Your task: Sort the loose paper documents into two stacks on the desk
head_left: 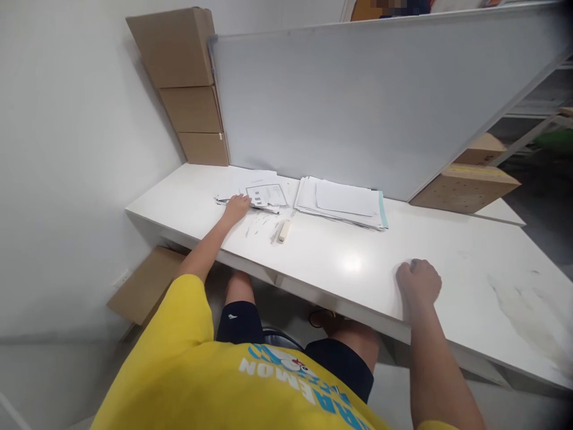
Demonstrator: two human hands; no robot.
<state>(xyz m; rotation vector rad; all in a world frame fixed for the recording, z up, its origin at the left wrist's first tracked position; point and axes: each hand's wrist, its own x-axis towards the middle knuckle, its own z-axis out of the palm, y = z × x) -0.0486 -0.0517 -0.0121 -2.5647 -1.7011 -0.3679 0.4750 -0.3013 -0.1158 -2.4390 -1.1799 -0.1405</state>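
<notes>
My left hand [237, 209] lies over the near left edge of some loose printed papers [268, 194], its fingers spread on top of them. Scraps and dark bits of torn paper [255, 228] are scattered just in front of these papers. Beside the scraps lies a small cream-coloured oblong object [284, 231], whose kind I cannot make out. My right hand [419, 282] rests on the table near its front edge, fingers curled in. Whatever may be inside that hand is hidden. It is apart from the other things.
A thick stack of papers [342, 203] lies at the back of the white table [331, 251], against a grey partition [340, 107]. Cardboard boxes [190, 110] are piled at the back left. A wooden block [465, 188] stands at the right. Another carton [145, 286] is below the table.
</notes>
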